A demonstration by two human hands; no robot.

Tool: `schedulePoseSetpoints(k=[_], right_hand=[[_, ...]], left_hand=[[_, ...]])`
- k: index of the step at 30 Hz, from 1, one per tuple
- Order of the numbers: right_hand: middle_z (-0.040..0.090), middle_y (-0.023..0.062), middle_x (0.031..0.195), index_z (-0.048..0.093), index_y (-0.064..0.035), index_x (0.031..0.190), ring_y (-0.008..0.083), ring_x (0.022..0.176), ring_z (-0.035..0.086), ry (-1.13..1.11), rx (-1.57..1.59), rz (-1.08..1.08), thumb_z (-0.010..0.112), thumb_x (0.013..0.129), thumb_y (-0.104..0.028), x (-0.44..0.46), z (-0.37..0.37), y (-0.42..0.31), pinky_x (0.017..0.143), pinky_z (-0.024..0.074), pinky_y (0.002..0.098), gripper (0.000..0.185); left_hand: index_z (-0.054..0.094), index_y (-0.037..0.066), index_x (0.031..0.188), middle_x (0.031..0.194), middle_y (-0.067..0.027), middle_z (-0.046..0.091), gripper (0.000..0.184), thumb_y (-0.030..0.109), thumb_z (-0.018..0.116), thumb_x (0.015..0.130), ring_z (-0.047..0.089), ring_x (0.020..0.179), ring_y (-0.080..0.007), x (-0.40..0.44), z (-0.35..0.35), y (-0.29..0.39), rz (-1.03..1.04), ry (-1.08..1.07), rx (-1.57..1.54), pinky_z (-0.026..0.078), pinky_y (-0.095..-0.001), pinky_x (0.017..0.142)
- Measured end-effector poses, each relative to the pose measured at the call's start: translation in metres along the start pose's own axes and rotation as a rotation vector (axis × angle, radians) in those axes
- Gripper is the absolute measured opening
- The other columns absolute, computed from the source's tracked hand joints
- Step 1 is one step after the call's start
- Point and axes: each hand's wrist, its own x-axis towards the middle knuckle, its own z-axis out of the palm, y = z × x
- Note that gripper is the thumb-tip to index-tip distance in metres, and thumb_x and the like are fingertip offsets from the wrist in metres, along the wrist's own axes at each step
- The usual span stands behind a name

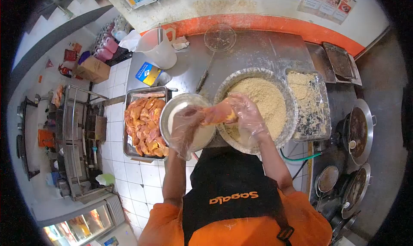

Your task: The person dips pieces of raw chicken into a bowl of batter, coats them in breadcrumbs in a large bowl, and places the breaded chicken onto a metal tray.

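Note:
A piece of raw chicken [217,114] is stretched between my two hands, above the rims of two bowls. My left hand [185,127], in a clear plastic glove, holds its left end over the metal bowl of white contents [164,117]. At the other end, my gloved right hand [247,115] grips the piece over the large bowl [292,112] of pale breading [262,95]. A metal tray [127,138] piled with raw chicken pieces [146,121] stands left of the metal bowl.
Behind the bowls lies a round wire strainer [220,37] with a long handle. A white jug [158,50] and a blue-yellow packet [148,73] stand back left. Right are a crumb-covered tray [307,104] and large pans [359,130].

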Motion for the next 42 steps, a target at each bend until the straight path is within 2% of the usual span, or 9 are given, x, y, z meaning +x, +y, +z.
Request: schedulePoseSetpoints(k=[7,13,17,23,25,28,33,34,42], right_hand=[[0.07,0.0092,0.113,0.058,-0.003,0.131,0.0124,0.075,0.067,0.096,-0.149,0.225,0.07,0.098,-0.022,-0.011,-0.036,-0.014,0.06,0.0571,0.0266,0.039],[0.073,0.001,0.107,0.067,-0.0063,0.12,0.0053,0.054,0.049,0.293,-0.182,0.151,0.068,0.1,-0.027,-0.019,-0.055,-0.028,0.047,0.039,0.0208,0.029],[0.073,0.0016,0.103,0.07,-0.0086,0.118,0.0049,0.055,0.043,0.242,-0.132,0.209,0.067,0.1,-0.033,-0.025,-0.083,-0.026,0.052,0.0376,0.0212,0.03],[0.055,0.0213,0.139,0.047,-0.011,0.15,0.0245,0.107,0.057,0.013,-0.876,0.146,0.073,0.085,-0.06,-0.003,-0.085,-0.031,0.093,0.048,0.0369,0.085],[0.036,0.0267,0.158,0.032,-0.0133,0.16,0.0384,0.139,0.046,-0.115,-1.587,-0.068,0.075,0.077,-0.067,0.009,-0.064,-0.03,0.115,0.0386,0.0463,0.107],[0.016,0.0279,0.166,0.022,-0.0152,0.162,0.0441,0.154,0.017,-0.275,-1.761,-0.056,0.081,0.067,-0.067,0.018,-0.047,-0.021,0.124,0.0239,0.0512,0.123],[0.031,0.0251,0.161,0.036,-0.0135,0.157,0.0441,0.146,0.035,-0.293,-1.965,0.031,0.078,0.077,-0.054,0.015,-0.052,0.011,0.119,0.0344,0.0504,0.099],[0.035,0.0232,0.16,0.041,-0.0129,0.155,0.0419,0.145,0.039,-0.291,-1.981,0.039,0.076,0.078,-0.055,0.015,-0.062,0.02,0.118,0.037,0.0496,0.094],[0.067,0.0208,0.122,0.066,-0.0078,0.126,0.0331,0.116,0.064,-0.372,-1.726,0.22,0.077,0.081,-0.033,0.03,-0.059,-0.017,0.101,0.0498,0.0433,0.052]], left_hand=[[0.07,0.0,0.093,0.088,-0.0048,0.072,0.018,0.006,0.082,0.082,0.066,0.078,-0.012,0.015,-0.055,0.017,0.092,-0.147,0.317,0.053,-0.0267,0.068],[0.068,0.001,0.086,0.092,-0.0232,0.07,0.016,0.017,0.065,0.084,0.069,0.084,-0.0395,0.018,-0.048,-0.051,0.151,-0.092,1.245,0.057,-0.0459,0.077],[0.07,-0.002,0.084,0.076,-0.0132,0.074,0.025,0.023,0.075,0.087,0.073,0.071,-0.0237,0.032,-0.086,-0.123,0.372,-0.101,1.076,0.057,-0.0363,0.066],[0.072,0.002,0.085,0.077,-0.0178,0.073,0.038,0.039,0.08,0.08,0.073,0.076,-0.0282,0.03,-0.107,-0.01,-0.032,0.041,1.085,0.056,-0.0412,0.072],[0.072,0.002,0.088,0.078,-0.0201,0.072,0.036,0.038,0.074,0.084,0.072,0.078,-0.0346,0.039,-0.114,-0.036,0.065,0.124,1.295,0.056,-0.0459,0.074],[0.071,0.002,0.091,0.081,-0.0226,0.071,0.034,0.035,0.067,0.089,0.071,0.082,-0.0419,0.07,-0.131,-0.098,0.219,0.136,1.468,0.055,-0.0513,0.078],[0.068,0.001,0.081,0.076,-0.0203,0.071,0.034,0.034,0.077,0.08,0.072,0.072,-0.0327,0.055,-0.12,-0.054,0.044,0.108,1.244,0.056,-0.0447,0.069],[0.066,0.0,0.075,0.071,-0.0133,0.071,0.031,0.027,0.083,0.073,0.068,0.066,-0.0187,0.042,-0.111,-0.024,-0.031,0.087,1.057,0.053,-0.036,0.061],[0.064,0.0,0.078,0.068,-0.0067,0.067,0.023,0.015,0.08,0.076,0.06,0.061,-0.0097,-0.018,-0.095,0.066,0.246,0.19,0.866,0.049,-0.0285,0.055]])
